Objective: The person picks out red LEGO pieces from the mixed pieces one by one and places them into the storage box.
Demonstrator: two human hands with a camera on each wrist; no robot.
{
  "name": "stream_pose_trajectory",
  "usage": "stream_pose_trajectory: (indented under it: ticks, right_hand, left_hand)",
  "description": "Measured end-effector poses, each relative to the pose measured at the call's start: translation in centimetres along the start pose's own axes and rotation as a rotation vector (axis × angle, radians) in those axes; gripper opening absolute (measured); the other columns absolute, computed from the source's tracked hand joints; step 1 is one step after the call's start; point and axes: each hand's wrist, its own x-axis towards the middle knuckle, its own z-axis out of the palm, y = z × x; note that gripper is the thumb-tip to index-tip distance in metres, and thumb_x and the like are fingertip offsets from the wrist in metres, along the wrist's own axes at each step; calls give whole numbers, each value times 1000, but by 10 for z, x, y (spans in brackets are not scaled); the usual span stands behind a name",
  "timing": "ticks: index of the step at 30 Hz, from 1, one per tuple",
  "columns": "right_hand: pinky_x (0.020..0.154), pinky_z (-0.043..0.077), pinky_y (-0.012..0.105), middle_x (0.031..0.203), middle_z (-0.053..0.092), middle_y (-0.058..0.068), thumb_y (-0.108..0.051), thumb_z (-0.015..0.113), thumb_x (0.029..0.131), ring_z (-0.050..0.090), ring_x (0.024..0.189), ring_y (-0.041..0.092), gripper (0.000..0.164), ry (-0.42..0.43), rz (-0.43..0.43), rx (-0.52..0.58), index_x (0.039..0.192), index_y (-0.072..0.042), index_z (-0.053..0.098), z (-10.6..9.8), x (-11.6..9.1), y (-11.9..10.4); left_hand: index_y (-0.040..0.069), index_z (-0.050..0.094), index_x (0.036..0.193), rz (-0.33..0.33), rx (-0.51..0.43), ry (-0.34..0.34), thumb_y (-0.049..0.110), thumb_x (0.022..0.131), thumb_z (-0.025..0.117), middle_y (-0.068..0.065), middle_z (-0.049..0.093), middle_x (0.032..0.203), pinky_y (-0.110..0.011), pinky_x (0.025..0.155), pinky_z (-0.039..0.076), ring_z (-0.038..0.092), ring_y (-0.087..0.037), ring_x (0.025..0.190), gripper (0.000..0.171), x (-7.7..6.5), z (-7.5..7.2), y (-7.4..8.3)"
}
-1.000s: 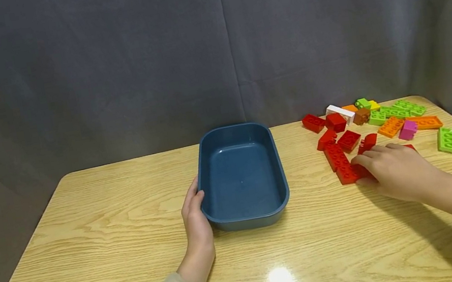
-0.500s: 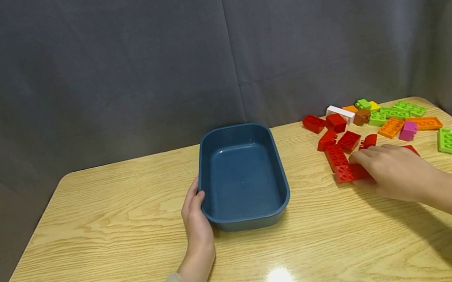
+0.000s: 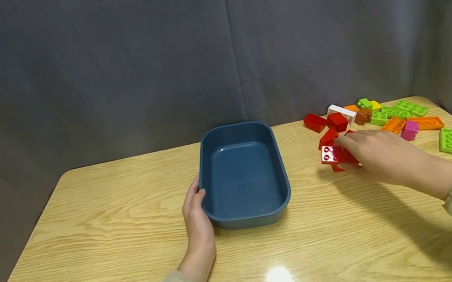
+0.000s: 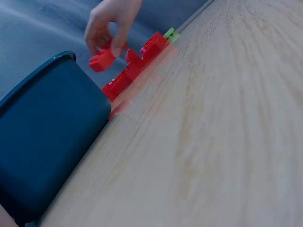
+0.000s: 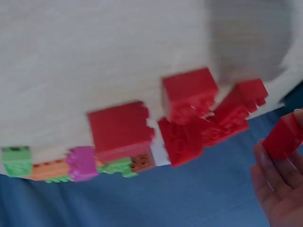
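In the head view, a deep blue plastic bin (image 3: 250, 222) stands mid-table. My left hand (image 3: 196, 220) holds its near left side, thumb at the rim and the fingertips hidden by the bin wall. To the right, my right hand (image 3: 385, 154) pinches a red toy building brick (image 3: 330, 154), raised off the table. The left wrist view shows this red brick (image 4: 102, 60) between thumb and fingers. Other red bricks (image 5: 120, 127) lie below and beside it; some are partly covered by the hand in the head view.
Behind the right hand lie a white brick (image 3: 342, 113), a brown brick (image 3: 363, 116), a magenta brick (image 3: 409, 130), orange bricks (image 3: 427, 123) and green bricks (image 3: 450, 141). A dark grey curtain (image 3: 130, 77) hangs along the wooden table's back edge.
My right hand has lifted a red brick from the group and moved it slightly up and left. The left hand stays at the bin, which has barely shifted in view.
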Motion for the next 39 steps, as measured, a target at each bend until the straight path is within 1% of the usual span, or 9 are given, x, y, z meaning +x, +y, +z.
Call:
stream_pose_trajectory:
  ticks: [6, 10, 15, 21, 24, 27, 33, 36, 39]
  right_hand:
    - [70, 60, 47, 89, 71, 13, -26, 78, 70, 64, 79, 26, 46, -16, -17, -29, 105, -1, 63, -6, 21, -9]
    - [70, 60, 45, 94, 71, 14, -28, 76, 72, 64, 82, 27, 47, -19, 15, -46, 108, -2, 61, -6, 31, -14]
    - [71, 61, 47, 96, 71, 16, -30, 74, 74, 63, 83, 29, 49, -31, 52, -23, 111, -2, 59, -2, 46, -19]
    - [69, 58, 43, 91, 68, 13, -29, 71, 77, 60, 80, 27, 43, 56, 49, -15, 109, -2, 59, 3, 70, -18]
    - [69, 58, 42, 90, 68, 13, -27, 71, 78, 58, 78, 26, 42, 98, 24, 8, 109, -2, 59, 3, 85, -16]
    - [71, 58, 41, 92, 68, 12, -26, 71, 78, 57, 78, 25, 41, 109, -9, 16, 109, -2, 60, 5, 99, -14]
    - [80, 58, 41, 99, 69, 12, -27, 72, 78, 60, 86, 25, 43, 51, -56, 28, 112, -4, 62, 14, 118, -17]
    - [83, 57, 41, 102, 69, 11, -26, 72, 77, 60, 88, 24, 43, 4, -79, 32, 113, -5, 62, 17, 126, -19]
    - [84, 56, 40, 101, 69, 11, -25, 72, 78, 58, 88, 24, 41, -24, -112, 34, 113, -5, 62, 20, 131, -20]
  left_hand:
    - [3, 43, 140, 2, 7, -3, 9, 94, 32, -14, 39, 151, -46, 119, 20, 29, -24, 139, 48, 1, 1, -1]
    - [4, 43, 140, 6, 24, -6, 9, 95, 31, -14, 39, 151, -47, 119, 21, 30, -25, 139, 47, 1, 2, -2]
    - [5, 42, 141, 24, 65, 3, 10, 95, 30, -14, 38, 151, -49, 118, 22, 31, -26, 138, 48, 0, 2, -3]
    - [5, 42, 141, 46, 87, 1, 13, 95, 30, -17, 39, 150, -51, 117, 24, 31, -28, 138, 48, -1, 3, -2]
    - [5, 41, 142, 24, 57, -21, 13, 95, 33, -16, 37, 152, -50, 118, 21, 28, -27, 139, 48, 0, 2, -1]
    - [5, 42, 141, -13, 14, -40, 12, 94, 35, -13, 37, 152, -47, 120, 19, 27, -23, 140, 48, 2, 0, -1]
    - [8, 44, 140, -48, 11, -62, 13, 94, 39, -9, 39, 151, -44, 119, 20, 30, -19, 139, 47, 4, -4, 2]
    - [8, 42, 141, -54, 36, -107, 15, 94, 41, -9, 37, 152, -45, 119, 23, 31, -20, 138, 48, 7, -9, 3]
    - [7, 42, 141, -41, 83, -158, 16, 95, 41, -11, 40, 150, -44, 114, 31, 39, -23, 133, 47, 11, -14, 4]
